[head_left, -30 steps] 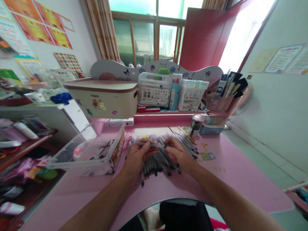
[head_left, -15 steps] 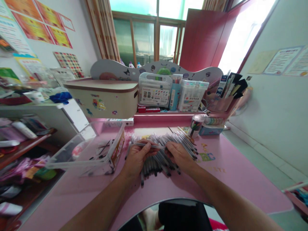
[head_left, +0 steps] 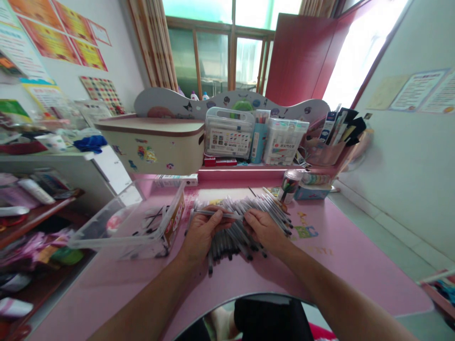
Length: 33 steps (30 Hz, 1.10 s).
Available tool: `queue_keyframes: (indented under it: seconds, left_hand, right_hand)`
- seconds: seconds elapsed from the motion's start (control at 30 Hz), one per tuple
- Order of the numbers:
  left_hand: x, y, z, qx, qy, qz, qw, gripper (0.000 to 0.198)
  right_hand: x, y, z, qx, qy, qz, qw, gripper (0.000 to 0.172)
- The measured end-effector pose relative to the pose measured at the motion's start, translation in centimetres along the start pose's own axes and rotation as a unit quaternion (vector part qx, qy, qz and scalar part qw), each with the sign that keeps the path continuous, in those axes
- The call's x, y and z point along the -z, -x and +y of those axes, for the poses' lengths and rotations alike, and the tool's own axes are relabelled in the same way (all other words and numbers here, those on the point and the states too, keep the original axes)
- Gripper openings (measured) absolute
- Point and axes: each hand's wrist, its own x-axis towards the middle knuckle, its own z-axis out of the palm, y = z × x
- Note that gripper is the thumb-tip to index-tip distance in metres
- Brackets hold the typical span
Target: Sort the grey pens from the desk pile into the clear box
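My left hand (head_left: pixel 204 231) is closed around a slim clear pen (head_left: pixel 227 215), which lies crosswise between thumb and fingers. At the pen's right end, my right hand (head_left: pixel 261 227) pinches with thumb and forefinger; its fingertips meet the tip of the pen, and any small part in them is hidden. Under and around both hands spreads a pile of clear pens with dark ends (head_left: pixel 227 244) on the pink desk (head_left: pixel 291 279).
On the left stands a clear plastic bin (head_left: pixel 106 244) with a few dark-ended pieces inside. A clear jar (head_left: pixel 289 184) and a blue box (head_left: pixel 313 190) sit behind the pile at right. A lidded cream box (head_left: pixel 156 149) and marker cases (head_left: pixel 229 135) fill the raised shelf.
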Motion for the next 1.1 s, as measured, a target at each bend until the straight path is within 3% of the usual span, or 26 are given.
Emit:
queue_keyframes:
  seconds: [0.1,0.2,0.33,0.4,0.5,0.6,0.7,0.8,0.87,1.0,1.1]
  left_hand:
    - [0.0,-0.3,0.2,0.004,0.010,0.022,1.000,0.026]
    - [-0.1,-0.5,0.4,0.000,0.021,0.039,0.999,0.029]
    - [-0.2,-0.1,0.6,-0.010,-0.006,0.026,1.000,0.028]
    - [-0.2,0.1,0.5,-0.017,-0.035,0.019,0.999,0.026]
    - [-0.1,0.2,0.5,-0.032,-0.042,0.030,0.998,0.022]
    - [0.3,-0.4,0.6,-0.041,0.039,0.043,0.997,0.018]
    - [0.8,-1.2,1.0,-0.021,0.159,0.047,0.986,0.015]
    - [1.2,-1.8,1.4,0.007,0.248,0.087,0.965,0.016]
    - [1.3,-1.9,1.4,0.018,0.281,0.115,0.953,0.019]
    - [0.7,-1.3,1.1,0.050,0.283,0.098,0.953,0.014]
    - [-0.3,-0.4,0.4,0.104,0.253,0.054,0.960,0.016]
  right_hand:
    - [-0.2,0.0,0.0,-0.001,-0.064,0.014,0.998,0.021]
    - [-0.3,0.1,-0.4,-0.030,-0.180,0.005,0.983,0.026]
    - [-0.2,0.3,-1.2,-0.113,-0.318,-0.048,0.940,0.031]
    - [-0.1,0.4,-1.5,-0.145,-0.326,-0.063,0.932,0.028]
    - [-0.2,0.4,-1.6,-0.156,-0.273,-0.058,0.948,0.029]
    - [-0.1,0.2,-1.5,-0.143,-0.219,-0.019,0.965,0.035]
    - [0.5,-0.2,-1.5,-0.088,-0.194,0.092,0.973,0.031]
    - [1.4,-0.5,-2.0,-0.011,-0.189,0.215,0.958,0.029]
    - [1.8,-0.7,-2.4,0.015,-0.210,0.261,0.942,0.028]
    - [1.2,-0.8,-2.2,0.028,-0.251,0.273,0.928,0.026]
    - [0.1,-0.4,-1.2,0.037,-0.189,0.242,0.951,0.025]
